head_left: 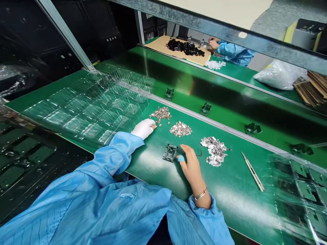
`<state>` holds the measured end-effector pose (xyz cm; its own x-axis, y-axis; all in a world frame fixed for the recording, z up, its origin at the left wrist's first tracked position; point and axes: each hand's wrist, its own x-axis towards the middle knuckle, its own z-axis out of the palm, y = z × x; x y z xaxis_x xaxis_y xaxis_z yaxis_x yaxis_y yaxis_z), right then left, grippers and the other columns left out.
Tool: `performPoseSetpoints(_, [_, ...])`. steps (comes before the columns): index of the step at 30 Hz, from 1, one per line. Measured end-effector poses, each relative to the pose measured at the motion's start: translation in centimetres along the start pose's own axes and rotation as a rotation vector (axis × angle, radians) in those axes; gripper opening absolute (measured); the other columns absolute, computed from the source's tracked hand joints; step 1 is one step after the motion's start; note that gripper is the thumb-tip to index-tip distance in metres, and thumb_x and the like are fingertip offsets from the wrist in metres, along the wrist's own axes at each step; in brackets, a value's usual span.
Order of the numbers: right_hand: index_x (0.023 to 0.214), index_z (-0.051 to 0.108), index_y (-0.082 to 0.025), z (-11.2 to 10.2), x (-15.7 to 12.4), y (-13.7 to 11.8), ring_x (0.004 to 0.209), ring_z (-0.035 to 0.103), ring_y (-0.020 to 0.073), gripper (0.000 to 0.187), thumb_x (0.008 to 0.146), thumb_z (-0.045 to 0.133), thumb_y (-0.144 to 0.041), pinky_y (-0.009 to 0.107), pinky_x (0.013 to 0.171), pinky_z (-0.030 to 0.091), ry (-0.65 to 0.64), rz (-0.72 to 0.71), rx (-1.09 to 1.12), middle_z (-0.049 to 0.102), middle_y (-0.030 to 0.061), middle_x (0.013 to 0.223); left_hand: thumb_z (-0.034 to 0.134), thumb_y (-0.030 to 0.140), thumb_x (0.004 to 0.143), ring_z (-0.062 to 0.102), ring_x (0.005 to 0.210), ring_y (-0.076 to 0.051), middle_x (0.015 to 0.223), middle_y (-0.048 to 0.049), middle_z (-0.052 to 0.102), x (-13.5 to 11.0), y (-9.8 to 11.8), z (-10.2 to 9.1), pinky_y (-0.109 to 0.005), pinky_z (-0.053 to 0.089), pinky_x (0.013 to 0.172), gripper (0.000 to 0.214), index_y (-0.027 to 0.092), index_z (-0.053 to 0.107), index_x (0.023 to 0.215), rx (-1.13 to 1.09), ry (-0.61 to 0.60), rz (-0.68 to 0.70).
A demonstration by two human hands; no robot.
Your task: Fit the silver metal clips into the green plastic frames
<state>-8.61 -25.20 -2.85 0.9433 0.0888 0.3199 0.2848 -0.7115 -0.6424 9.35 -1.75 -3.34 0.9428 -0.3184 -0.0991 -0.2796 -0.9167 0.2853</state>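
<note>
My left hand (143, 128), in a white glove with bare fingertips, rests on the green table with its fingertips pinched at the edge of a pile of small shiny metal parts (160, 114). My right hand (191, 166), bare with a blue cot on the thumb and a bracelet at the wrist, lies beside a small dark circuit module (170, 152); thumb and fingers are loosely spread near it and hold nothing. Two more metal-part piles lie at the middle (180, 129) and at the right (215, 150).
Clear plastic trays (87, 105) lie at the left, and another tray holding boards (304, 190) at the right. Tweezers (252, 171) lie on the table. Dark modules (205, 109) ride the green conveyor behind. A co-worker's blue sleeve (233, 51) is near black parts (185, 47).
</note>
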Motion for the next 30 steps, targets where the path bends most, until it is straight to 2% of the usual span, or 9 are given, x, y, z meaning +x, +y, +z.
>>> performPoseSetpoints(4, [0.128,0.051,-0.021,0.0,0.1,0.0,0.115,0.057,0.0246,0.040,0.089,0.046,-0.020,0.046,0.097,0.050,0.005,0.027,0.027,0.058,0.0126,0.124,0.045,0.032,0.089,0.058,0.089,-0.021,0.093,-0.0063,0.065,0.2,-0.4,-0.3,-0.027,0.042,0.075,0.025,0.019,0.068,0.090,-0.034,0.054,-0.012])
performPoseSetpoints(9, [0.127,0.052,-0.021,0.1,0.0,0.2,0.107,0.060,0.0234,0.042,0.086,0.045,-0.016,0.044,0.092,0.053,-0.002,0.055,0.036,0.058,0.0122,0.122,0.036,0.027,0.093,0.054,0.103,-0.023,0.108,-0.0088,0.062,0.6,-1.7,-1.4,-0.029,0.041,0.085,0.034,0.019,0.064,0.108,-0.037,0.166,-0.099])
performPoseSetpoints(13, [0.126,0.051,-0.021,0.2,-0.1,0.4,0.102,0.061,0.0224,0.043,0.085,0.044,-0.014,0.042,0.088,0.054,-0.020,0.064,0.029,0.058,0.0121,0.121,0.046,0.021,0.085,0.057,0.099,-0.022,0.109,-0.0072,0.061,1.0,-2.4,-1.4,-0.028,0.043,0.081,0.031,0.021,0.066,0.109,-0.051,0.101,-0.101])
performPoseSetpoints(16, [0.126,0.052,-0.022,0.2,0.0,0.4,0.100,0.062,0.0220,0.044,0.083,0.044,-0.013,0.042,0.087,0.054,-0.021,0.063,0.023,0.058,0.0112,0.120,0.047,0.022,0.085,0.058,0.094,-0.023,0.108,-0.0083,0.061,1.5,-2.3,-0.9,-0.030,0.044,0.077,0.035,0.023,0.064,0.115,-0.056,0.082,-0.122])
performPoseSetpoints(20, [0.125,0.053,-0.022,0.2,0.0,0.4,0.097,0.062,0.0214,0.042,0.085,0.044,-0.015,0.042,0.086,0.054,-0.018,0.068,0.025,0.059,0.0108,0.119,0.052,0.021,0.081,0.058,0.091,-0.023,0.098,-0.0078,0.061,2.2,-2.1,-0.7,-0.028,0.044,0.073,0.025,0.022,0.069,0.100,-0.087,0.077,-0.123])
performPoseSetpoints(24, [0.122,0.054,-0.022,0.0,0.0,0.5,0.093,0.063,0.0204,0.039,0.086,0.044,-0.015,0.040,0.084,0.054,0.001,0.074,0.036,0.059,0.0112,0.118,0.050,0.020,0.080,0.060,0.089,-0.022,0.091,-0.0074,0.064,1.4,-1.2,-1.9,-0.028,0.046,0.074,0.018,0.018,0.066,0.089,-0.168,0.120,-0.125])
performPoseSetpoints(27, [0.119,0.054,-0.021,-0.1,0.2,-0.4,0.087,0.064,0.0187,0.037,0.084,0.043,-0.014,0.038,0.081,0.054,0.077,0.086,0.070,0.060,0.0105,0.113,0.046,0.025,0.084,0.062,0.078,-0.018,0.089,-0.0067,0.066,-1.7,1.2,-2.9,-0.026,0.048,0.066,0.022,0.015,0.060,0.096,-0.432,0.158,-0.095])
performPoseSetpoints(29, [0.116,0.055,-0.022,-0.1,0.4,-1.6,0.084,0.064,0.0180,0.036,0.083,0.043,-0.014,0.036,0.080,0.054,0.127,0.078,0.135,0.062,0.0084,0.106,0.051,0.034,0.082,0.062,0.066,-0.015,0.085,-0.0062,0.067,-4.6,3.5,-3.0,-0.024,0.048,0.056,0.024,0.015,0.057,0.095,-0.858,0.104,-0.039])
performPoseSetpoints(30, [0.114,0.055,-0.023,0.0,0.5,-2.3,0.084,0.064,0.0179,0.035,0.082,0.044,-0.014,0.036,0.080,0.053,0.134,0.069,0.177,0.063,0.0070,0.102,0.055,0.038,0.079,0.061,0.062,-0.014,0.081,-0.0055,0.067,-6.1,4.8,-2.9,-0.024,0.047,0.052,0.026,0.015,0.057,0.092,-1.030,0.021,-0.006])
